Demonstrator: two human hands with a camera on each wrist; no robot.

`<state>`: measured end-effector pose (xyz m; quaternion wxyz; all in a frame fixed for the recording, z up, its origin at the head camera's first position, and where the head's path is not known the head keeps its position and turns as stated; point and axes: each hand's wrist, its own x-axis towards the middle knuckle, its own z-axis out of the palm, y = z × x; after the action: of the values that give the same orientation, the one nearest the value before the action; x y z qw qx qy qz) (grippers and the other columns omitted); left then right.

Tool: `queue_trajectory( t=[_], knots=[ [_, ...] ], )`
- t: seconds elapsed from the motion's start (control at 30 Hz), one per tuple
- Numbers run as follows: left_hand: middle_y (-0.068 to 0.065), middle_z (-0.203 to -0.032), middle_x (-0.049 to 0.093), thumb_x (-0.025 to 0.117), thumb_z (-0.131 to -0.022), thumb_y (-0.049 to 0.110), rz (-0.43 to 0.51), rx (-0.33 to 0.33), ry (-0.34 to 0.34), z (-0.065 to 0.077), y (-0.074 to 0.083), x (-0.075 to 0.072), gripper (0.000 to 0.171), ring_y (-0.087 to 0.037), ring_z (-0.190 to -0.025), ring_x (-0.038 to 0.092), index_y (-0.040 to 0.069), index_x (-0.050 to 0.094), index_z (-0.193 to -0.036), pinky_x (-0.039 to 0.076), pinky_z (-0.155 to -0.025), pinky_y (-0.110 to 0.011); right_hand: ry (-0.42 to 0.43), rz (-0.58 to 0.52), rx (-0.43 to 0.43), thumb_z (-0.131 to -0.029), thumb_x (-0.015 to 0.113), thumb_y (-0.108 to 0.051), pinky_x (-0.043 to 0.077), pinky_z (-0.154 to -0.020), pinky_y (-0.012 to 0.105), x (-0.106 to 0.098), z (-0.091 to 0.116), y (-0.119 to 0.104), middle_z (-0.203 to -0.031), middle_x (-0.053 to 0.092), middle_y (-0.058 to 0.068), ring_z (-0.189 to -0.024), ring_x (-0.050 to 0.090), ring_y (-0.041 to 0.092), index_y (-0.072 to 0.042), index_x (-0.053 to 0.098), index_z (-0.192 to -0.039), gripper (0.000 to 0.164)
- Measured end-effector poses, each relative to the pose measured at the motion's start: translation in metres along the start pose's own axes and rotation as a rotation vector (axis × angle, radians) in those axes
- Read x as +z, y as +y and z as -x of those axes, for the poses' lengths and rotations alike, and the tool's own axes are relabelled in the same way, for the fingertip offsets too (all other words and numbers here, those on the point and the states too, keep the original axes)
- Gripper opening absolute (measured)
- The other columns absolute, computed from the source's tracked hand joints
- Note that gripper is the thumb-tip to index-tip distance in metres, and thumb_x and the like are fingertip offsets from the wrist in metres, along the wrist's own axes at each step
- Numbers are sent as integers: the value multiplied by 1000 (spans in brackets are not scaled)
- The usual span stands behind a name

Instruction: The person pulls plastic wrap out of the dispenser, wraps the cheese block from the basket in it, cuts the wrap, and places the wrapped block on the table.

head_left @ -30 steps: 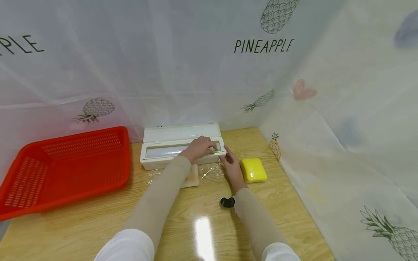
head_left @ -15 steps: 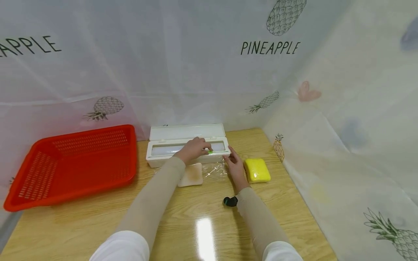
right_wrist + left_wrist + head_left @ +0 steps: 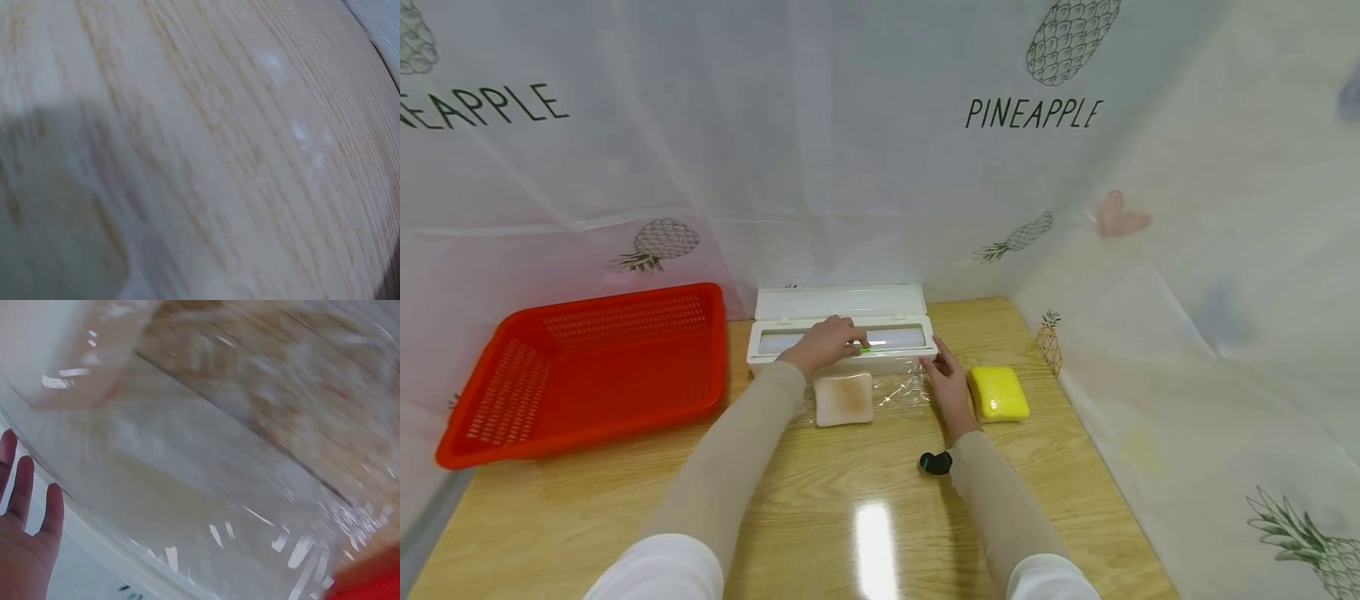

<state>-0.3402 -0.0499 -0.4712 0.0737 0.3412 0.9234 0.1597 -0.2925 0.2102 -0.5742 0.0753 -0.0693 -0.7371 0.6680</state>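
Observation:
A white cling film dispenser [image 3: 891, 360] lies across the back of the table, its lid [image 3: 841, 302] raised and a roll visible inside. My left hand [image 3: 825, 343] pinches the small green slide cutter [image 3: 866, 350] on the front rail. Curled round the dispenser's right end, my right hand [image 3: 951, 385] holds it. Clear cling film [image 3: 901, 390] spreads from the front over the table and a slice of bread [image 3: 844, 400]. In the left wrist view, the left hand [image 3: 28, 544] shows at the dispenser's edge beside shiny film. The right wrist view shows blurred wood grain.
A red plastic basket [image 3: 456, 433] stands on the left of the table [image 3: 805, 508]. Just right of my right hand lies a yellow wrapped block [image 3: 1000, 393]. A small black device [image 3: 935, 463] sits at the right wrist. A printed curtain [image 3: 820, 167] hangs behind.
My left hand has moved left along the dispenser's rail with the green slide cutter, uncovering more of the bread and roll. My right hand keeps its hold. The head view has shifted leftward.

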Motion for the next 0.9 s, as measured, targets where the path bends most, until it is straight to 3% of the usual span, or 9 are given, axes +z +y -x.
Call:
queue_trajectory(
  t=[0.33,0.47,0.67,0.9],
  knots=[
    [0,-99,60,67,-92,19,0,-17,-16,17,-12,-8,16,-20,-90,51,21,70,-107,46,-81,-37,-85,-73,-11,-94,65,-8,46,-78,17,-2,12,-30,-103,58,12,-91,53,12,-6,46,-145,55],
    [-1,-98,61,67,-91,17,-21,-1,-8,21,-16,-9,14,-21,-88,51,19,69,-105,46,-81,-36,-70,-87,-4,-94,66,-11,45,-78,16,0,8,-22,-103,58,9,-90,53,11,-9,47,-145,54],
    [-3,-95,62,69,-90,13,-81,45,9,33,-23,-13,14,-22,-85,53,16,69,-103,47,-80,-37,-83,-102,7,-93,66,-10,46,-78,17,0,11,-28,-103,58,10,-91,54,14,-8,47,-145,55],
    [-7,-95,63,72,-88,9,-117,-3,5,59,-32,-25,15,-28,-90,57,15,68,-101,50,-80,-40,-55,-63,22,-92,68,-24,44,-81,17,0,5,-4,-111,58,9,-97,53,15,-22,47,-146,57]
  ],
)
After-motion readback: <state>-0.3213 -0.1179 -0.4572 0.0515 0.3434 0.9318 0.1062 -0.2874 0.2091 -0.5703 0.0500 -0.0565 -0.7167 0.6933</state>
